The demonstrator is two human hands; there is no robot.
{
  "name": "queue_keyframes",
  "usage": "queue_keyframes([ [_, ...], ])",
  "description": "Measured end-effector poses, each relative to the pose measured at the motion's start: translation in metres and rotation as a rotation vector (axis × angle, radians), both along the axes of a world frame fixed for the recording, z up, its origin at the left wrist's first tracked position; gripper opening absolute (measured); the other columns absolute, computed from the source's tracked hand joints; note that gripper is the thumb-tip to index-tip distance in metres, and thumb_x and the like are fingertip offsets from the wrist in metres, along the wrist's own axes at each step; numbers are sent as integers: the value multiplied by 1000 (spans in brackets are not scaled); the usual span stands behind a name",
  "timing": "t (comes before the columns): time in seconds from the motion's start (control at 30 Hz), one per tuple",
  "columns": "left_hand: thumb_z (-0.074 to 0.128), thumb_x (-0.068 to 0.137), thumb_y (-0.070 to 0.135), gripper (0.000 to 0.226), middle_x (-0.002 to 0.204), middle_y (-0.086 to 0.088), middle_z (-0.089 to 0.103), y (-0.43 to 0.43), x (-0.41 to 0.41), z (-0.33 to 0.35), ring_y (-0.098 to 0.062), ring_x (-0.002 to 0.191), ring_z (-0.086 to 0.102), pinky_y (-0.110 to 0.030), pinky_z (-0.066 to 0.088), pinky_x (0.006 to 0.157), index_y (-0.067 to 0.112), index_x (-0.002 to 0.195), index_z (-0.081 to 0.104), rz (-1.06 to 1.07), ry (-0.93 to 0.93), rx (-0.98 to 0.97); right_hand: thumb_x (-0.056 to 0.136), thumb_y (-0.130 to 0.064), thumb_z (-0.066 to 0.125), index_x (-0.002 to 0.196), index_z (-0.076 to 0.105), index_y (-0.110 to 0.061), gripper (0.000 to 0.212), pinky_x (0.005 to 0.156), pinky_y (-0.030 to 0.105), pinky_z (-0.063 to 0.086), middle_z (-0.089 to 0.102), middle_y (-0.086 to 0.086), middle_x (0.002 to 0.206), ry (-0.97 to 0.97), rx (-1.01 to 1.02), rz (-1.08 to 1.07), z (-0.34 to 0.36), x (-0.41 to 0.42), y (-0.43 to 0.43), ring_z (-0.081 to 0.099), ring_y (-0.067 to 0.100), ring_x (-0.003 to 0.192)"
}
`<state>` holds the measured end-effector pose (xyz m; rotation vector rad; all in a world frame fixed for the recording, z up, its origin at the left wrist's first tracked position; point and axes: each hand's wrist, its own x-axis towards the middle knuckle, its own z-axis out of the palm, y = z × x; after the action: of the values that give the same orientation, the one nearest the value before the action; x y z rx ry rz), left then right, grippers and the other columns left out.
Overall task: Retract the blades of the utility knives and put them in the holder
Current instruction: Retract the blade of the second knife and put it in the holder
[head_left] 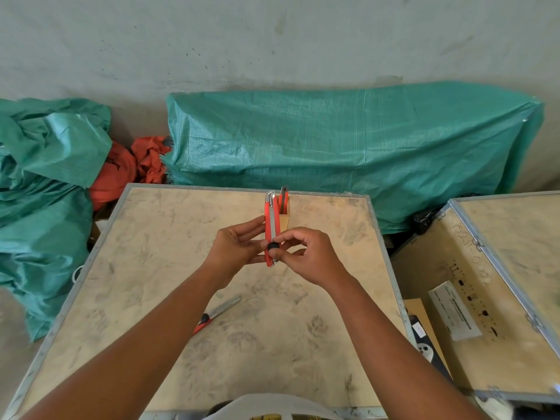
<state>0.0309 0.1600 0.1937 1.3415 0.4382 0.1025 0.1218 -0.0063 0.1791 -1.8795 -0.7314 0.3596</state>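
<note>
I hold a red utility knife (270, 225) upright above the crate top, its tip pointing away from me. My left hand (239, 245) supports its left side with the fingers along the handle. The thumb and fingertips of my right hand (306, 253) pinch the black slider knob near the knife's lower end. Just behind the knife stands a small wooden holder (285, 218) with another red knife (283, 199) upright in it. A third red knife (219, 312) lies flat on the crate under my left forearm, its long blade extended toward the upper right.
The work surface is a plywood crate top (169, 268) with metal edging. A second crate (491, 298) stands at the right with a white label on its side. Green tarps (348, 147) and orange cloth (121, 171) lie behind against a concrete wall.
</note>
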Motion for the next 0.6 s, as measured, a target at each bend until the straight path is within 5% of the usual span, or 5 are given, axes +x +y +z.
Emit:
queue_keyframes([
  [0.17,68,87,-8,50,128,2,70,1,8,-3,-26,92,78,-36,63,72,16,131,65,-63,11,91,93,-20,73,121,74,-19,28,75,31,64,75,-4,119,99,65,-38,-1,20,3,74,12,96],
  [0.3,68,87,-7,50,128,1,70,5,23,-5,-26,92,78,-43,64,77,18,130,67,-85,44,128,91,-7,74,119,75,-17,30,65,23,62,76,-4,110,142,78,-34,2,42,8,75,9,91],
  [0.6,70,84,-11,52,124,-5,72,39,94,-7,-29,99,76,-48,62,83,9,132,64,-85,48,90,90,-1,73,121,74,-24,38,73,27,63,78,-3,113,147,112,-53,-3,112,42,75,15,95],
])
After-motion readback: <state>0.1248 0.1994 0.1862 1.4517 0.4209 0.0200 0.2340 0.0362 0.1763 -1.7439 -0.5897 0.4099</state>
